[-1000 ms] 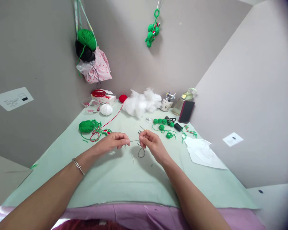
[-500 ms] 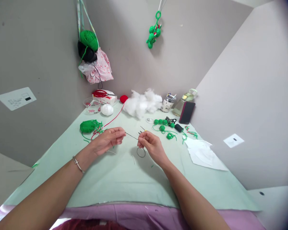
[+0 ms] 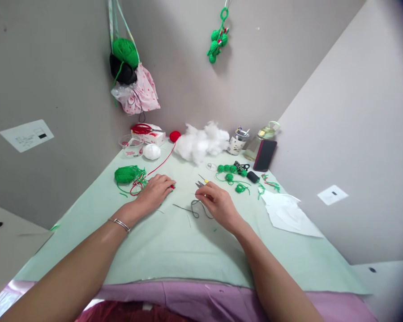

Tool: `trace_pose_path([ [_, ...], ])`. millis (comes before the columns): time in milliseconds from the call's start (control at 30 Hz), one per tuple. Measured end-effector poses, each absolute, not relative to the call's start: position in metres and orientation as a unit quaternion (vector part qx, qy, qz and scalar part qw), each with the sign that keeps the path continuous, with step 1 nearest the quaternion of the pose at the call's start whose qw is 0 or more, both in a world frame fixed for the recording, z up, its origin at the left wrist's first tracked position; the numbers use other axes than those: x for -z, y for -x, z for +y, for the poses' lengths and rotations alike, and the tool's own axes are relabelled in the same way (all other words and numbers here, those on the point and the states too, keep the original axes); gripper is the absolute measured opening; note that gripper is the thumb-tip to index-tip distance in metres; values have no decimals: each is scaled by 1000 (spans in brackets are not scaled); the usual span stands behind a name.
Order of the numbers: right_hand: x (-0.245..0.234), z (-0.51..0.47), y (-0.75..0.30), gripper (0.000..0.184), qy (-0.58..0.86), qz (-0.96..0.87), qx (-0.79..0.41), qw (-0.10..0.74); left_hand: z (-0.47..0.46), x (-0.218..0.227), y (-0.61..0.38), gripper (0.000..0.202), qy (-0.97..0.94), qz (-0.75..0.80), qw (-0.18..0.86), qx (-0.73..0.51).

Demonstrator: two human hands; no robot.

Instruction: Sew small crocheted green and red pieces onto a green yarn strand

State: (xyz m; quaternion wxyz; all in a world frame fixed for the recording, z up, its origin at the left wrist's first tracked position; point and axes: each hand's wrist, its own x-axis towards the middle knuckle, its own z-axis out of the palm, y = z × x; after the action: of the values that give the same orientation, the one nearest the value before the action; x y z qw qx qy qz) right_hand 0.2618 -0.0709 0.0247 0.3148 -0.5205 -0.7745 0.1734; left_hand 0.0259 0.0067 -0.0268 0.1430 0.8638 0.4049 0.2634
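Note:
My left hand [image 3: 157,190] is low over the table at centre left, its fingers curled down onto a small red and green piece [image 3: 173,186] that shows at the fingertips. What the piece is I cannot make out, as the fingers cover most of it. In a pinch, my right hand [image 3: 215,201] holds black thread [image 3: 195,214], whose loose loop and tail lie on the table below. A thin pale tip, perhaps a needle, pokes out left of its fingertips. Just behind that hand, partly hidden, are pointed metal blades [image 3: 199,184] and a yellow-handled tool [image 3: 203,178].
Green yarn [image 3: 126,175] with red and white strands lies beyond my left hand. White stuffing [image 3: 201,143], a red yarn ball [image 3: 175,136] and a white ball [image 3: 152,152] are at the back. Green crocheted balls [image 3: 229,177], a phone [image 3: 266,155] and white paper [image 3: 289,214] are right.
The black thread, stretched between both hands before, has left my left hand and dropped in a loop. My left hand has lowered onto the red and green piece.

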Motion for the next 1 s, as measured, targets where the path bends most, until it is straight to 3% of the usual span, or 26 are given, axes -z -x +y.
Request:
trace_pose_path([
  [267, -26, -77, -253, 20, 503, -661, -383, 404, 6, 22, -24, 14, -833, 429, 184, -298],
  [367, -26, -78, -251, 21, 499, -640, -405, 421, 7, 24, -21, 20, -836, 435, 180, -283],
  [500, -27, -78, -249, 20, 493, -644, -408, 419, 7, 24, -21, 10, -829, 444, 201, -274],
  [767, -29, -81, -247, 21, 503, -650, -396, 409, -16, -4, -43, 37, -566, 356, 639, -379],
  [1000, -32, -84, -243, 19, 502, -676, -386, 376, -29, -11, -48, 25, -485, 316, 715, -393],
])
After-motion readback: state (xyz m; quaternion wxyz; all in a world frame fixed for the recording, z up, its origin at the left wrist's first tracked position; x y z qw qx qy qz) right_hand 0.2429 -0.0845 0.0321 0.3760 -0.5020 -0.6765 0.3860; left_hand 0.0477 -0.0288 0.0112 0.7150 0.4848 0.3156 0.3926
